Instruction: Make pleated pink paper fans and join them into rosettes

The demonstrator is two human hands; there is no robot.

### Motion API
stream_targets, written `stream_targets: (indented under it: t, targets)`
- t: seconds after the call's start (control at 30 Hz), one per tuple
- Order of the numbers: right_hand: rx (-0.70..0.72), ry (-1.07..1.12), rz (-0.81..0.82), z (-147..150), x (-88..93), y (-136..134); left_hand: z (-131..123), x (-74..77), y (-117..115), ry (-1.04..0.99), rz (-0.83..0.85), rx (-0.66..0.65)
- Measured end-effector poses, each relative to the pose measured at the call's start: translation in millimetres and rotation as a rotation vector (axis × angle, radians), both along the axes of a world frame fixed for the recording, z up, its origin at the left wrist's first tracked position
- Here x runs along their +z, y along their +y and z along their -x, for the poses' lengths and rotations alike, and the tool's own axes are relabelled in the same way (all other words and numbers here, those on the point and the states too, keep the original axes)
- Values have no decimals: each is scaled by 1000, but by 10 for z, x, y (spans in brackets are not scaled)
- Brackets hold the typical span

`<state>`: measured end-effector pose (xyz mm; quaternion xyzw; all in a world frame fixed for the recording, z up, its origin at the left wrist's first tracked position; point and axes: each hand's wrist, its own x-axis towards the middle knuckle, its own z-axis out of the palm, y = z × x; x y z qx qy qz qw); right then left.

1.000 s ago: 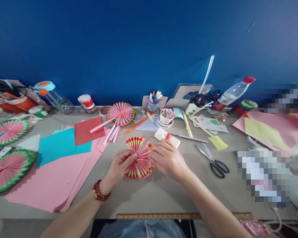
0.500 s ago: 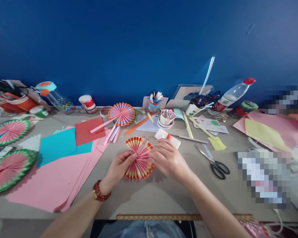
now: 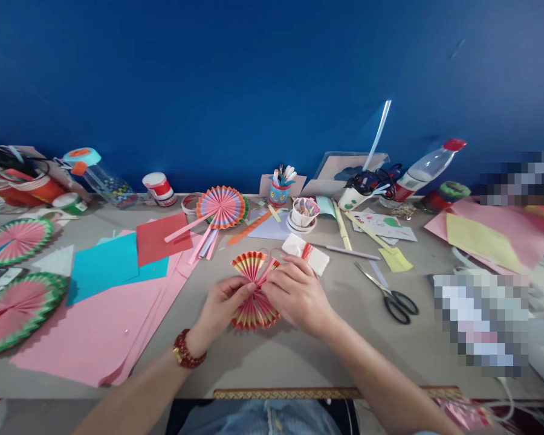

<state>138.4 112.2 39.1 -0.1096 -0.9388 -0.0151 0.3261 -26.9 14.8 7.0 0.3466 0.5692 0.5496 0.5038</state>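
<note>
Head view: both hands meet over a pleated paper fan (image 3: pixel 252 311) lying on the grey surface (image 3: pixel 272 356). The left hand (image 3: pixel 222 305) pinches the fan's centre between thumb and fingers. The right hand (image 3: pixel 294 293) has its grip closed on the right-side pleats and covers them. The fan sits between the two grips, touching both. The pleating looks finished, but the fan seems only partly spread: an upper and a lower lobe show, with a gap at the left, unlike the full round rosette (image 3: pixel 221 207) beyond the grips. Scissors (image 3: pixel 392 296) lie right of the grips, well apart.
</note>
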Motion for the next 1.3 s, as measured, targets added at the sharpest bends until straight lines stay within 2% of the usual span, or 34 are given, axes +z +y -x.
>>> stream_targets:
  t: [0.27, 0.5, 0.97, 1.3]
  targets:
    - [-5, 40, 45, 23, -7, -6, -6, -12, 5, 37, -8, -22]
    - [68, -9, 13, 24, -20, -22, -12, -11, 12, 49, -21, -42]
    - [70, 22, -2, 30, -47, -49, -26, -58, 17, -67, 16, -49]
    - [-12, -77, -5, 2, 9, -12, -11, -52, 7, -109, 36, -31]
